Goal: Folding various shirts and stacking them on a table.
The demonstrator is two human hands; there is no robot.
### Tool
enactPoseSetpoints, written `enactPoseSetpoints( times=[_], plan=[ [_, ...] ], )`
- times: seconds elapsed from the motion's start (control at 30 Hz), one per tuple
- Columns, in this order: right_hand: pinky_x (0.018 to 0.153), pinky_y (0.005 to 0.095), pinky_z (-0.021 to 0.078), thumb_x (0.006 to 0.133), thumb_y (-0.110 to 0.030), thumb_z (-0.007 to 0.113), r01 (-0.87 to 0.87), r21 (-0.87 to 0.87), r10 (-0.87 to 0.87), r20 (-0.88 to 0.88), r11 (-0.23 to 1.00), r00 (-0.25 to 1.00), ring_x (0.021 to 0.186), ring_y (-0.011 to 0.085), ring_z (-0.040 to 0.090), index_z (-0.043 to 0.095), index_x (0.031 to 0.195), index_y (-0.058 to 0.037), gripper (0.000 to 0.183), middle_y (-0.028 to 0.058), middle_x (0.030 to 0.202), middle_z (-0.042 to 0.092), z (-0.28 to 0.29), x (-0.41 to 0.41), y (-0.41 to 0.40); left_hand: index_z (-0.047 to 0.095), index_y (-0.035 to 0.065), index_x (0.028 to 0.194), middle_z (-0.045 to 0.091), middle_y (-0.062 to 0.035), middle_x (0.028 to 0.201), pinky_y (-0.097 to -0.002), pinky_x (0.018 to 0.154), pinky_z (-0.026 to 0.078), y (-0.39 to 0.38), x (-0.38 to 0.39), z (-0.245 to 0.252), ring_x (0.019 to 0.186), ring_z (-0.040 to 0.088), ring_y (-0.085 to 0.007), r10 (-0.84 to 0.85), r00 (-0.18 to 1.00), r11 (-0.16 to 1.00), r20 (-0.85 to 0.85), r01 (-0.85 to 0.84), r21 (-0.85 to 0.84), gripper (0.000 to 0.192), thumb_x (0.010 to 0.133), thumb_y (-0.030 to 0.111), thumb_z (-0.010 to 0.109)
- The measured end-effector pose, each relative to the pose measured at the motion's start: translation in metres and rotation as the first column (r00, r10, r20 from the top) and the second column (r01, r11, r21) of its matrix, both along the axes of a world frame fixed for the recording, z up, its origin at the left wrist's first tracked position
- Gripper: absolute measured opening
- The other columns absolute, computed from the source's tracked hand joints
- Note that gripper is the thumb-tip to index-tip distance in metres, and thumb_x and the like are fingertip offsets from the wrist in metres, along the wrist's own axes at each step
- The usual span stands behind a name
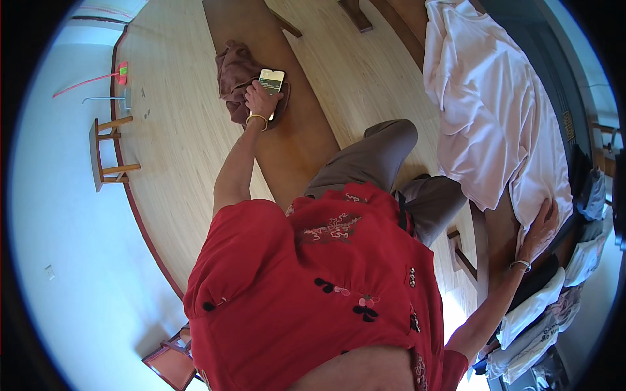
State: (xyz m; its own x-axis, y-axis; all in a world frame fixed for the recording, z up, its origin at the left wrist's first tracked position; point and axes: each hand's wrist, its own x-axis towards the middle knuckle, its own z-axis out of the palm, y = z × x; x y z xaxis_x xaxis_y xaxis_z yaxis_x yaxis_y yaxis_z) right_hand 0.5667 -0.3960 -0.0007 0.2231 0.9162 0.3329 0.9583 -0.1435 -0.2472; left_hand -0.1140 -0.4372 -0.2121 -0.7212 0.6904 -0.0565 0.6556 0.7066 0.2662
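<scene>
My left hand (pixel 264 100) grips a lit smartphone (pixel 272 78) across its width, with fingers on one long edge and the thumb on the other. Under the phone is a crumpled dark brown cloth (pixel 235 73), lying on a long brown wooden bench (pixel 298 141). On the right, a pale pink satiny garment (pixel 481 107) is spread over a wooden table (pixel 499 234). My right hand (pixel 540 227) rests palm down on the garment's near end, its fingers extended. Part of that hand's underside is hidden.
Folded clothes (pixel 533 313), some in clear plastic, lie along the right side. A small wooden stool (pixel 100 154) and a red broom (pixel 122 73) stand by the left wall. A reddish-brown chair (pixel 168 364) is at lower left. A dark panel (pixel 543 63) borders the table.
</scene>
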Motion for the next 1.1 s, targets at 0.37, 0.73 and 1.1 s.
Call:
enactPoseSetpoints(
  times=[0.37,0.73,1.1],
  plan=[
    [0.096,0.0396,0.0407,0.096,-0.035,0.051,0.007,-0.008,-0.007,-0.019,1.0,1.0,0.109,0.0365,0.056,0.058,0.121,0.0026,0.046,0.0221,0.118,0.061,0.002,-0.005,-0.003,0.04,0.0021,0.119,0.046,-0.0239,0.12,-0.0577,0.092,0.041,0.0,0.002,0.002,0.115,0.045,-0.0453,0.021,1.0,1.0,0.011,-0.021,0.014,0.076,0.063,0.031,0.083],
    [0.092,0.04,0.0424,0.096,-0.032,0.052,-0.001,0.001,0.001,-0.018,1.0,1.0,0.104,0.0353,0.057,0.06,0.118,0.0021,0.041,0.0204,0.113,0.062,0.004,-0.01,-0.002,0.042,0.002,0.118,0.047,-0.0235,0.118,-0.057,0.092,0.041,0.001,0.007,0.002,0.113,0.046,-0.0447,0.051,0.999,0.998,-0.016,-0.05,0.025,0.072,0.065,0.035,0.078],
    [0.093,0.0395,0.0433,0.096,-0.025,0.052,0.013,0.083,-0.012,-0.014,0.996,1.0,0.106,0.034,0.058,0.06,0.115,0.0024,0.034,0.0195,0.11,0.063,-0.025,0.026,0.004,0.042,0.0018,0.129,0.047,-0.0191,0.129,-0.0562,0.092,0.042,0.016,0.013,0.006,0.117,0.047,-0.0404,0.131,0.988,0.98,-0.081,-0.141,-0.142,0.085,0.068,0.052,0.074]
  ],
)
